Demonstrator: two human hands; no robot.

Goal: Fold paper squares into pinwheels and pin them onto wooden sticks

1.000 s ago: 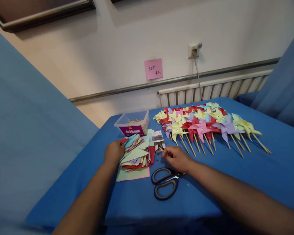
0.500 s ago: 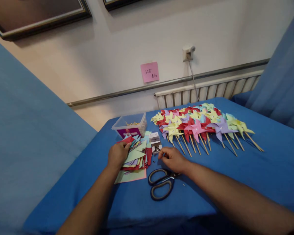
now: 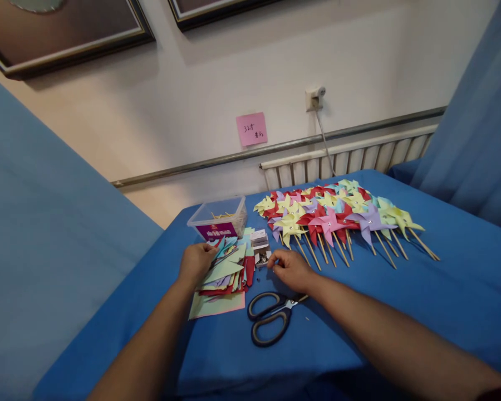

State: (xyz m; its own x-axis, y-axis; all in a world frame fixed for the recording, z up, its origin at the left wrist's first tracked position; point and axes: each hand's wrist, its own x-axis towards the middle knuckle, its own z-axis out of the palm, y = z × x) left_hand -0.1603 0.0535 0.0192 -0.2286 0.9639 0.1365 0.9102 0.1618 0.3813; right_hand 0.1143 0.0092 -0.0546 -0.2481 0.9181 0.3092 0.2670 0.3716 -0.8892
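My left hand (image 3: 197,263) is closed at the far left corner of a pile of cut coloured paper (image 3: 227,273), pinching light blue and red paper pieces (image 3: 222,245) at its top. My right hand (image 3: 291,269) hovers beside a small open box of metal pins (image 3: 262,258), thumb and fingertips drawn together. Whatever its fingertips hold, if anything, is too small to make out. Scissors with dark handles (image 3: 271,317) lie just below the right hand, which partly covers their blades.
Many paper pinwheels on sticks (image 3: 332,221) lie at the back right. A clear plastic tub (image 3: 219,220) with thin wooden sticks stands at the back left. A blue cloth (image 3: 217,356) covers the table; a wall with a radiator (image 3: 350,159) is behind.
The view has tilted up slightly. The red piece at my left fingers shows less now, and more light blue paper shows there. My right hand stays beside the pin box, still pinched.
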